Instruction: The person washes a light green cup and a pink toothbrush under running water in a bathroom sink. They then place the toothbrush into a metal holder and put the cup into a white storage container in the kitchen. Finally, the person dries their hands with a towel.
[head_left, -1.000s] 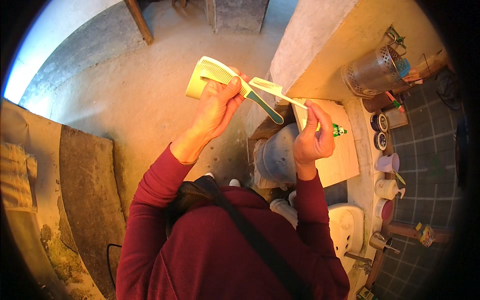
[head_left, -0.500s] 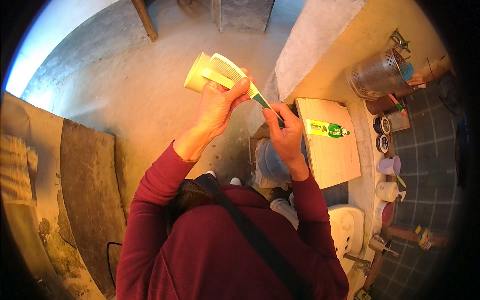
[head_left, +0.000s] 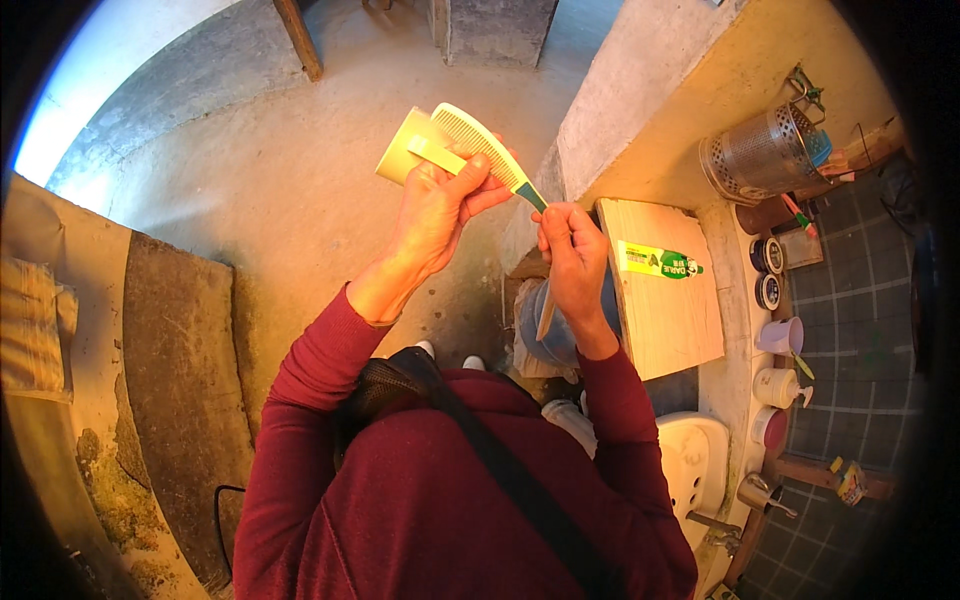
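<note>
Comb [head_left: 481,138] lies btwn the hands, long axis far-left to near-right, teeth by L hand [head_left: 437,208], green hndl end in R hand [head_left: 577,252], w/ pale stick [head_left: 545,316] poking out nearside. R's closed on hndl; L grips yellow mug [head_left: 402,150] just left of comb; can't tell if L holds comb too.

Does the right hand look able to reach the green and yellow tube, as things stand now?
Probably yes: the tube lies on the wooden board near the right hand, and nothing visible stands between them. However, that hand seems busy with the comb, so its grip may need freeing first.
</note>
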